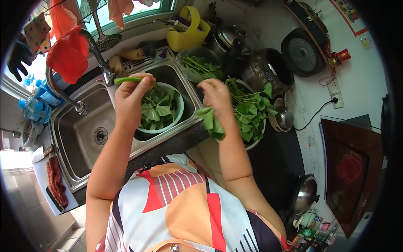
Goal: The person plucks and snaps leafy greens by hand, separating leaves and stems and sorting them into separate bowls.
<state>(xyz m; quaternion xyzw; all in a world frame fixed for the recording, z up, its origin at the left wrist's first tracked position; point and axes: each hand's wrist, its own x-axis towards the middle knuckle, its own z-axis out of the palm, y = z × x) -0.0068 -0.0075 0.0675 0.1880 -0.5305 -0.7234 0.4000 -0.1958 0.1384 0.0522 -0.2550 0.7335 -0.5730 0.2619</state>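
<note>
Left hand [131,95] raised over the sink's [75,134] middle divider, thumb and fingers clamped on a green stem [126,80]. Right hand [217,97] curled inward beyond the sink's right edge, leaves [212,125] hanging beneath; blurred, I cannot tell its grip.

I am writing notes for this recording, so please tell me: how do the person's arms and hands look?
Left hand and right hand wear no gloves; no watch or bracelet shows. Both arms are bare past the elbows. The patterned top is white, orange, red and dark, with stripes.
</note>
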